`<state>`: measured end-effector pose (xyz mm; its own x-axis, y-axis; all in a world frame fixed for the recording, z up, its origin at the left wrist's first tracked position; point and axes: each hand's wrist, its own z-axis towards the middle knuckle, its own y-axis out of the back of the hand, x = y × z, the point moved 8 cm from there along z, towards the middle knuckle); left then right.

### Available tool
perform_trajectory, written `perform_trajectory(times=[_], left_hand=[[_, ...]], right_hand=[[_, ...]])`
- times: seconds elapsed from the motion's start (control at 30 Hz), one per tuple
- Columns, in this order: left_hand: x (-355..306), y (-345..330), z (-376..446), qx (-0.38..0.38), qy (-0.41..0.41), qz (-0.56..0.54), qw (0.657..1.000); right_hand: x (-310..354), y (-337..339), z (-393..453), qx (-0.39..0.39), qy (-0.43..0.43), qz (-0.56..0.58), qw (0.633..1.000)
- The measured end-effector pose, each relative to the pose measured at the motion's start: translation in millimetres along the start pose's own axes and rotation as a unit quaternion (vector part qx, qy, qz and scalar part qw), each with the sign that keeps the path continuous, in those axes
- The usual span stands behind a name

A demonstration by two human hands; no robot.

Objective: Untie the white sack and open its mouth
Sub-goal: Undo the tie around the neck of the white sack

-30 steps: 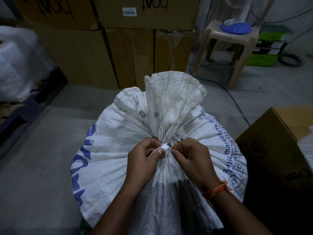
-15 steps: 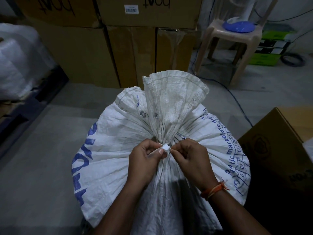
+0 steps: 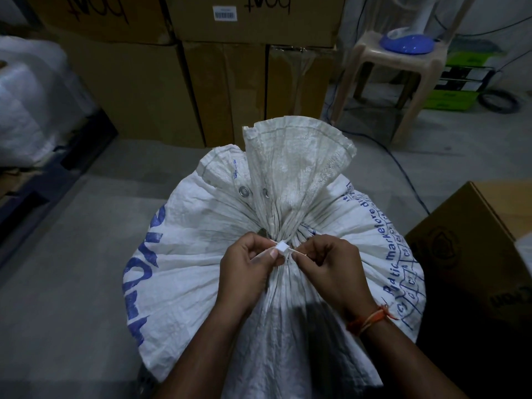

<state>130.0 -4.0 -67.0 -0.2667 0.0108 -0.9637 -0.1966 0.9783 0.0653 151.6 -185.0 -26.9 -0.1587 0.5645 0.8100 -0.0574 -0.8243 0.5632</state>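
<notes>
A full white woven sack (image 3: 187,272) with blue print stands on the floor in front of me. Its neck is bunched tight, and the gathered mouth (image 3: 296,168) fans upward above the bunch. A white plastic tie with a small square lock head (image 3: 281,248) circles the neck. My left hand (image 3: 244,272) pinches the tie at the head, thumb against it. My right hand (image 3: 331,272), an orange thread around its wrist, pinches the tie strap just right of the head. Both hands rest against the sack's neck.
Stacked cardboard boxes (image 3: 161,90) stand close behind the sack. A beige plastic stool (image 3: 403,70) with a blue fan base is at back right, with a blue cable (image 3: 403,171) across the floor. Another cardboard box (image 3: 475,243) sits right; white bags (image 3: 31,105) lie left.
Both hands keep their pinch on the tie at the sack's neck. Only the view has shifted slightly; the neck stays bunched.
</notes>
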Motion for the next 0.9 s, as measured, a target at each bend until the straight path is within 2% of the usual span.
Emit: perform_trajectory(times=[0.9], left_hand=[[1.1,-3.5,0.7,0.005,0.003,-0.054,0.998]], right_hand=[[2.0,2.5,-0.4,0.002,-0.012,0.009,1.0]])
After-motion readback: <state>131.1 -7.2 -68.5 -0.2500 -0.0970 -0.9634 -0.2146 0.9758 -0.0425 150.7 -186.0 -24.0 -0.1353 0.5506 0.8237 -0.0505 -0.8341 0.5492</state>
